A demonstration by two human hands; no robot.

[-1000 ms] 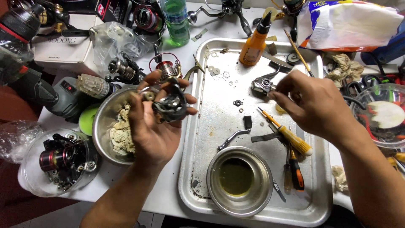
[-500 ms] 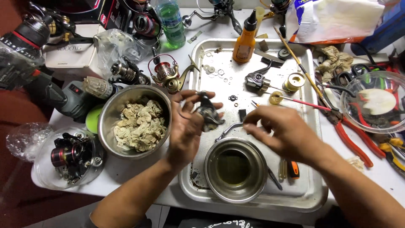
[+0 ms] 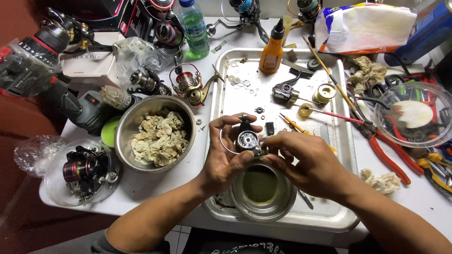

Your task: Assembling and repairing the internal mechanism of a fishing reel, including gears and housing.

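Observation:
My left hand (image 3: 225,157) grips a dark fishing reel body (image 3: 247,137) with its round open side facing up and a thin wire bail curving to the left. My right hand (image 3: 306,162) pinches at the reel's lower right edge with thumb and fingers. Both hands hover just above a small steel bowl (image 3: 262,208) of yellowish liquid that stands on the metal tray (image 3: 329,212).
On the tray lie an orange squeeze bottle (image 3: 272,49), washers, small reel parts (image 3: 286,92) and screwdrivers (image 3: 293,123). Left of it a steel bowl of dirty rags (image 3: 159,134), a spinning reel (image 3: 190,87), a drill (image 3: 77,101). Red pliers (image 3: 388,153) lie right.
Both hands have come together over the small bowl. The reel body has turned so its open round side faces up, and my right hand has closed onto it.

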